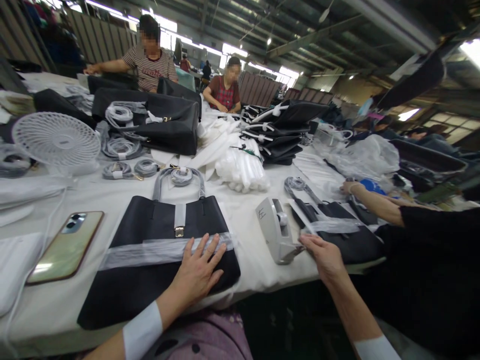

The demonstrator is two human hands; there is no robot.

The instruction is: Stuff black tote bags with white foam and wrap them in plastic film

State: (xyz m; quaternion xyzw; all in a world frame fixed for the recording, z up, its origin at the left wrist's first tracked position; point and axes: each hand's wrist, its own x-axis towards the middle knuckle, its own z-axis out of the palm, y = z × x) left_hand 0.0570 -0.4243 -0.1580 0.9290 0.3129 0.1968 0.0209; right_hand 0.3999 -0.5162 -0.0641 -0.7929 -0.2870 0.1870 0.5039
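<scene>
A black handbag [157, 285] lies flat on the cloth-covered table in front of me. A band of thin white wrapping [138, 252] crosses its front below a gold clasp [179, 231]. Fingers spread, my left hand [200, 270] rests on this band and the bag's right side. My right hand [324, 255] is at the cutting end of a grey tape dispenser [275, 232], its thumb and fingers pinched on what looks like the end of the clear tape. The tape itself is barely visible. The bag's wrapped handles [157, 185] stretch away from me, with a coiled strap [181, 176] between them.
To the left are a phone [67, 245] and a white fan [56, 140]. Coiled straps [117, 170], white padding rolls [240, 170] and stacked black bags [281, 132] stand farther back. On the right, a co-worker's arm [375, 202] reaches over another bag [337, 235]. Two people work across the table.
</scene>
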